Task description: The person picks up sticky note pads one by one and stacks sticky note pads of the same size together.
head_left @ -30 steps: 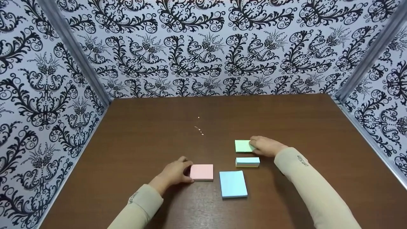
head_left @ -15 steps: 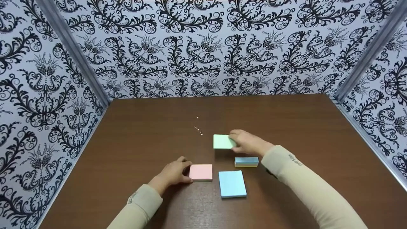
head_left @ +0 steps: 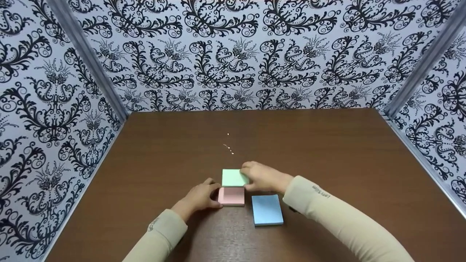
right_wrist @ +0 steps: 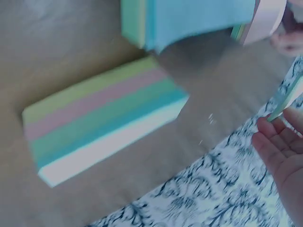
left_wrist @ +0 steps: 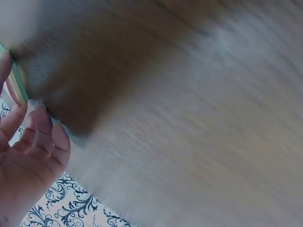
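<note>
My left hand grips the left side of a pink sticky note pad on the table, thumb at the near edge and fingers at the far one. My right hand pinches a light green sticky note pad by its right side, and the pad's near edge meets the pink pad's far edge in the head view. In the left wrist view, layered green and yellow edges of the held pad show. The right wrist view has the thin green pad between thumb and fingers.
A blue sticky note pad lies right of the pink one. A thick block of sticky notes in several coloured layers is hidden by the right arm in the head view. Patterned walls enclose the brown table.
My right hand has lifted the green pad and carried it left, then nearer, up to the pink pad. The left hand stays on the pink pad.
</note>
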A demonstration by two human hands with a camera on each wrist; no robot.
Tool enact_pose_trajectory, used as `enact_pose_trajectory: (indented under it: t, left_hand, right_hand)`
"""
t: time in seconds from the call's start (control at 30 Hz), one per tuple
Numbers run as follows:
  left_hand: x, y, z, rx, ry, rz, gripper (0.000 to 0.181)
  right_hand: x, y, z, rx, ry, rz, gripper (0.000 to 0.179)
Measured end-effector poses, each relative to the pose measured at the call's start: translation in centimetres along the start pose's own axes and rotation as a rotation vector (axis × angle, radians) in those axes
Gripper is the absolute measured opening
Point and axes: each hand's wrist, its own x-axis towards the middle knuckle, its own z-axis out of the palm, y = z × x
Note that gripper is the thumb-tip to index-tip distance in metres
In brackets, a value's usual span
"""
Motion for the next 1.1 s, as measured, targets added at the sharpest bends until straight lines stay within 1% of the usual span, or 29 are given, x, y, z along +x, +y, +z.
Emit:
enact_pose_trajectory:
  t: [0.1,0.2,0.4,0.47,0.6,0.77,0.9,1.0,1.1]
  left_hand:
    - [0.1,0.0,0.1,-0.009,-0.006,-0.011,0.061]
    - [0.0,0.0,0.2,-0.019,-0.013,-0.019,0.064]
    - [0.0,-0.1,0.2,-0.070,-0.028,-0.035,0.058]
    - [0.0,-0.1,0.2,-0.075,-0.030,-0.036,0.058]
    - [0.0,-0.2,0.2,-0.065,-0.025,-0.028,0.060]
    - [0.1,-0.2,0.2,-0.052,-0.031,-0.036,0.066]
    - [0.1,-0.2,0.3,-0.055,-0.039,-0.049,0.068]
    - [0.1,-0.2,0.3,-0.053,-0.033,-0.046,0.068]
    - [0.1,-0.1,0.2,-0.045,-0.027,-0.040,0.067]
  right_hand:
    - [0.2,-1.0,0.9,-0.006,-0.012,0.005,0.035]
    - [0.5,-1.8,1.7,-0.035,-0.034,0.014,0.034]
    - [0.6,-2.4,3.0,-0.097,-0.059,0.034,0.032]
    - [0.6,-2.5,3.2,-0.118,-0.066,0.037,0.032]
    - [0.5,-2.8,3.5,-0.122,-0.078,0.050,0.031]
    - [0.5,-3.1,3.6,-0.125,-0.107,0.072,0.031]
    - [0.6,-3.2,3.8,-0.164,-0.118,0.074,0.032]
    - [0.7,-3.3,3.9,-0.199,-0.126,0.078,0.033]
    - [0.8,-3.4,3.9,-0.233,-0.150,0.086,0.035]
